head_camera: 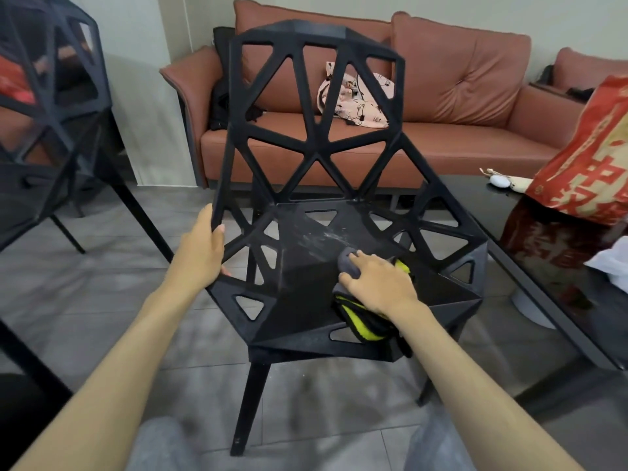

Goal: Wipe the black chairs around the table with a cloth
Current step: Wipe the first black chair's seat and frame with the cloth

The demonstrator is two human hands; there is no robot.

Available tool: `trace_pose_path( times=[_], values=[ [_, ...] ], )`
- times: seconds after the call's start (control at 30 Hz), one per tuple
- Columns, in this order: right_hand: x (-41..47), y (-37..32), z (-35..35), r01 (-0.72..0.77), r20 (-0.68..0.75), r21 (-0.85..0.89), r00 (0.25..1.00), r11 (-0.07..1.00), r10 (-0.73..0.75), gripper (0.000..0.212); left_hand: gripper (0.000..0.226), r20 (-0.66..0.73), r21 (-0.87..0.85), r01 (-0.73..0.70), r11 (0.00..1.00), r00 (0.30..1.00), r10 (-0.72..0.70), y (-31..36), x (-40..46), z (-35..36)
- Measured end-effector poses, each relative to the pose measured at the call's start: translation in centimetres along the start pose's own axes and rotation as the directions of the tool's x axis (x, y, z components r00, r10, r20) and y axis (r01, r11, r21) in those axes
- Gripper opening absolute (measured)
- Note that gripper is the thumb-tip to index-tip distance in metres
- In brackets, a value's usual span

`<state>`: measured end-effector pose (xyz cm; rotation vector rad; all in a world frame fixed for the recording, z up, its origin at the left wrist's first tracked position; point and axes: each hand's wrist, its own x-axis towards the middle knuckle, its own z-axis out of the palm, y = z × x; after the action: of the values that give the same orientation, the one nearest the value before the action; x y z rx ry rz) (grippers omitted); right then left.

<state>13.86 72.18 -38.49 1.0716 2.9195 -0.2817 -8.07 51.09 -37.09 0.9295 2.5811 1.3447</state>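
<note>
A black chair (316, 158) with triangular cut-outs stands in front of me, facing me. My left hand (204, 246) grips the left edge of its frame where back meets seat. My right hand (377, 283) presses a grey and yellow-green cloth (363, 321) flat on the right part of the seat. Whitish smears (326, 237) show on the seat just beyond the cloth. A second black chair (44, 124) of the same kind stands at the far left, blurred.
A black glossy table (550, 263) runs along the right, carrying a red and gold bag (591, 161), a white plastic bag (611, 263) and a small white object (499, 181). A brown sofa (458, 130) with a pink patterned bag (356, 96) stands behind. The floor is grey tile.
</note>
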Motion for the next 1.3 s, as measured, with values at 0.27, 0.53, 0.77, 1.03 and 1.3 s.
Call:
trace_pose_path(
  times=[0.27,0.53,0.77,1.03,1.3],
  values=[
    [-6.8,-8.8,3.1,0.236,-0.072,-0.002,0.969,0.972,-0.236,0.064,0.041,-0.09,-0.094,0.048,0.994,0.994,-0.056,-0.1,-6.9,-0.7],
    [-0.9,-3.8,1.8,0.176,-0.025,-0.06,0.984,0.983,-0.177,0.048,0.062,-0.023,0.105,0.085,0.991,0.996,-0.083,3.3,2.0,-2.5],
    [5.9,2.7,0.9,-0.077,0.01,-0.042,0.997,0.996,0.077,0.051,0.081,-0.077,0.039,0.001,0.999,0.997,0.002,4.2,4.9,-1.7],
    [3.1,-11.0,3.5,0.354,0.059,0.127,0.93,0.927,-0.363,0.062,0.069,-0.201,0.224,-0.008,0.975,0.978,0.055,3.6,4.8,-0.9],
    [9.7,0.3,1.8,0.069,0.008,-0.031,0.998,0.997,-0.069,0.057,0.063,-0.23,0.267,-0.016,0.964,0.97,0.08,3.0,4.5,-0.8]
  ],
)
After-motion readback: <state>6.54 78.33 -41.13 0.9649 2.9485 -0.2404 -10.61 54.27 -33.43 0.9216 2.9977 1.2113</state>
